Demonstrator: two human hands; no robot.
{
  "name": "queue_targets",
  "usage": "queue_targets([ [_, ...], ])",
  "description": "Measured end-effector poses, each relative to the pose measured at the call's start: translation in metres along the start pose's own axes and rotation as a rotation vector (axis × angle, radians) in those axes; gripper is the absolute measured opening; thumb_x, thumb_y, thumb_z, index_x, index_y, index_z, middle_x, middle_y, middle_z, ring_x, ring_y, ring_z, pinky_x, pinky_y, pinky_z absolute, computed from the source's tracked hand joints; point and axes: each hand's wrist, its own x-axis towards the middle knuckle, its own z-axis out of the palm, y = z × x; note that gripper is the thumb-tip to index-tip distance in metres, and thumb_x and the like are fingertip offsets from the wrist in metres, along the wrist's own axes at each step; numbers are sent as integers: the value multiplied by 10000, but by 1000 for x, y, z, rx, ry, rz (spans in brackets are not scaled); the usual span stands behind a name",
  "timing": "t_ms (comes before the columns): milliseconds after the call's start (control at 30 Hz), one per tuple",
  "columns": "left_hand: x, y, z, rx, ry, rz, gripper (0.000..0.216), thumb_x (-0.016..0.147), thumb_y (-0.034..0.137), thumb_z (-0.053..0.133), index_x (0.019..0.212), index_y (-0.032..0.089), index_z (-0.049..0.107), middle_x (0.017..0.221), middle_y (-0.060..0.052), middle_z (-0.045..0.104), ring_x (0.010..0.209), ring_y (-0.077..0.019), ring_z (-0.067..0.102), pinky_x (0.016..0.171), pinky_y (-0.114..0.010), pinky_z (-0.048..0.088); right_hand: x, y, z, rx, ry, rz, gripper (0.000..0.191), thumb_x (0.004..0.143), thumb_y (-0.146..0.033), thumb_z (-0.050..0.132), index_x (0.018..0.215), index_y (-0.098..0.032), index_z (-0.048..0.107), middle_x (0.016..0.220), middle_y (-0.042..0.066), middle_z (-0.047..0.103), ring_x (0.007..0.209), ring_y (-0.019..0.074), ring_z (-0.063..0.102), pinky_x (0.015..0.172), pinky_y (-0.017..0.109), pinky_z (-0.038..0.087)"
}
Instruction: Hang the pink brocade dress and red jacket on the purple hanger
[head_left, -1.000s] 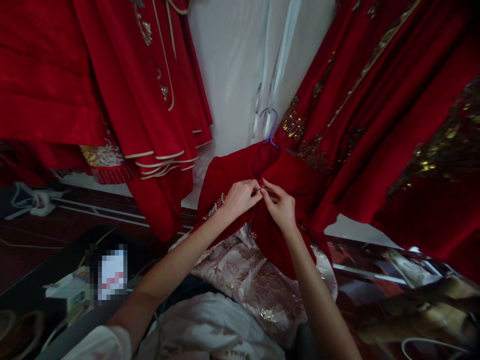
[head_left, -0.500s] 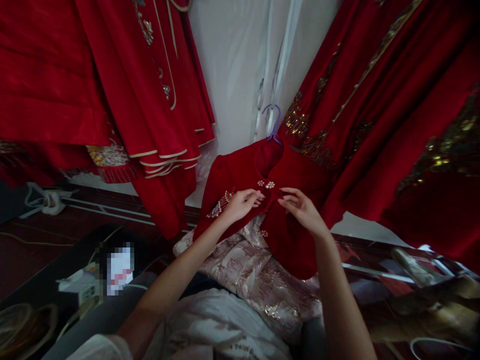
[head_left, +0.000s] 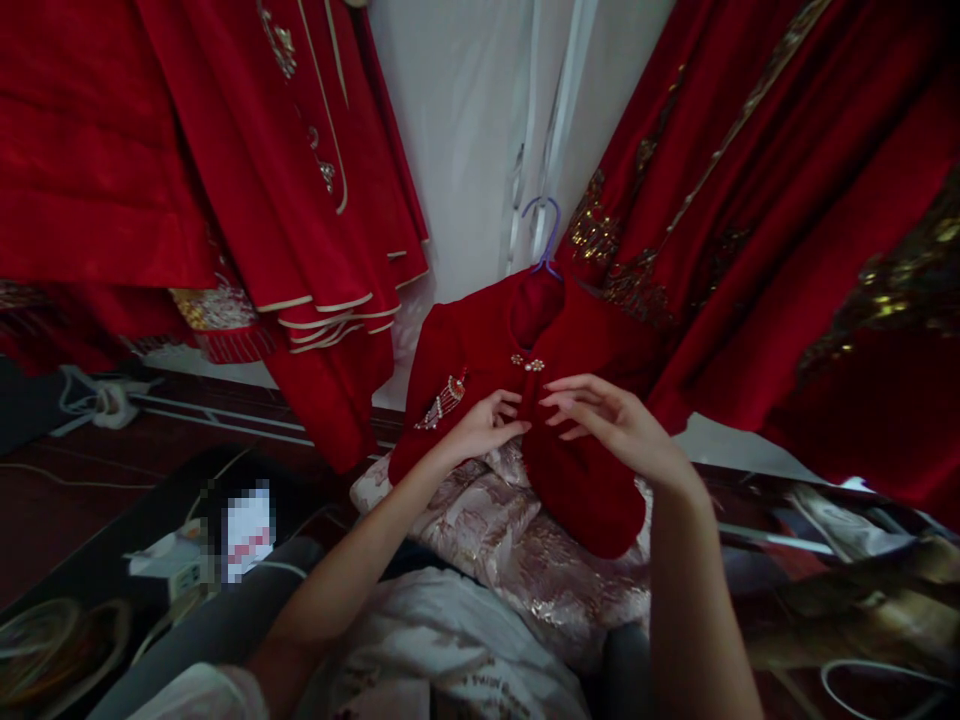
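Observation:
A red jacket point(head_left: 469, 335) on a purple hanger point(head_left: 553, 225) lies across my lap, its neck away from me. Two pearly flower clasps point(head_left: 527, 363) sit at the collar, and a beaded tassel brooch point(head_left: 448, 398) hangs on its left side. My left hand point(head_left: 491, 425) rests at the jacket's front edge below the clasps, its fingers curved and the thumb apart from them. Just across the front opening, my right hand point(head_left: 611, 420) hovers over or lightly touches the other panel, fingers spread. Whether any cloth edge lies under the fingertips is hard to see.
Shiny pinkish brocade point(head_left: 487, 530) lies under the jacket. Red garments with pale piping point(head_left: 315, 250) hang at left; red gold-sequinned ones point(head_left: 757, 250) hang at right. A power strip point(head_left: 169, 560) and cables are at lower left. Blurred clutter point(head_left: 862, 590) fills the lower right.
My left hand has shifted slightly down along the front edge, its thumb now apart from the fingers. The right hand has moved slightly left, with its fingers more spread. The view has shifted slightly.

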Motion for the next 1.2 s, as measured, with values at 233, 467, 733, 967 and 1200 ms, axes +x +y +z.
queue_targets([
  [233, -18, 8, -11, -96, 53, 58, 122, 762, 246, 536, 672, 164, 550, 661, 19, 573, 654, -102, 546, 629, -207, 442, 4, 16, 26, -187, 6, 70, 382, 749, -461, 694, 972, -200, 525, 784, 15, 629, 592, 126, 600, 458, 244, 529],
  [467, -28, 24, -17, -284, 142, -20, 251, 796, 403, 461, 699, 179, 522, 682, -3, 560, 624, -105, 540, 625, -232, 486, 13, 11, 57, -324, 171, -149, 429, 704, -454, 737, 965, -207, 503, 815, 14, 610, 661, 130, 591, 605, 269, 517],
  [733, -21, 2, -26, -79, 279, -24, 300, 682, 379, 685, 870, 163, 597, 708, 0, 605, 615, -111, 573, 582, -240, 483, 25, 20, 83, -414, 235, -126, 214, 727, -211, 644, 899, -204, 518, 684, -35, 572, 551, 111, 565, 541, 238, 465],
  [967, 8, -28, -59, 164, 641, 167, 456, 551, 138, 764, 937, 171, 524, 901, -20, 594, 769, -103, 573, 711, -239, 482, 28, 26, 71, -377, 255, -79, 161, 728, -263, 675, 870, -192, 649, 714, 10, 665, 616, 129, 632, 570, 239, 502],
  [1200, 15, -35, -60, 98, 619, 116, 430, 560, 168, 781, 899, 171, 518, 868, -18, 600, 734, -98, 576, 708, -249, 496, 35, 43, 67, -307, 215, -81, 182, 723, -248, 672, 892, -196, 715, 764, 22, 701, 683, 139, 660, 647, 256, 544],
])
